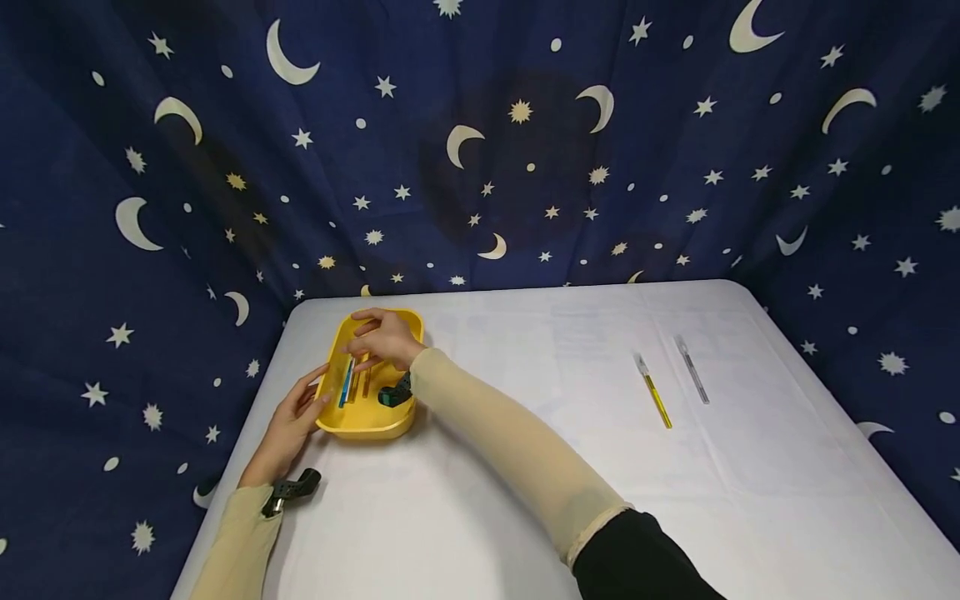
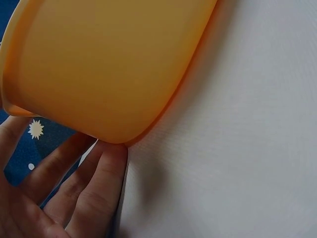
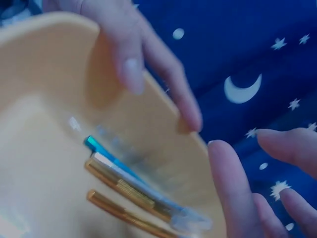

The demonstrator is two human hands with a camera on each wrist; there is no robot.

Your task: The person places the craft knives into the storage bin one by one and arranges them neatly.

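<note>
A yellow plastic tray [image 1: 367,433] stands at the table's left side. My left hand [image 1: 288,425] holds its left rim; the right wrist view shows the thumb over the rim's inner side and a finger outside. Inside the tray lie a blue pen-shaped craft knife [image 3: 114,161] and gold-coloured ones [image 3: 131,192] beside it, with clear caps at one end. My right hand [image 1: 382,337] is over the far part of the tray, its fingers spread and nothing seen between them. It partly hides the knives in the head view.
On the right of the white-covered table [image 1: 510,358] lie a yellow craft knife [image 1: 657,400] and a silver-grey one [image 1: 694,373], both with clear caps. A dark blue curtain [image 1: 420,208] with moons and stars hangs behind the table and along its sides.
</note>
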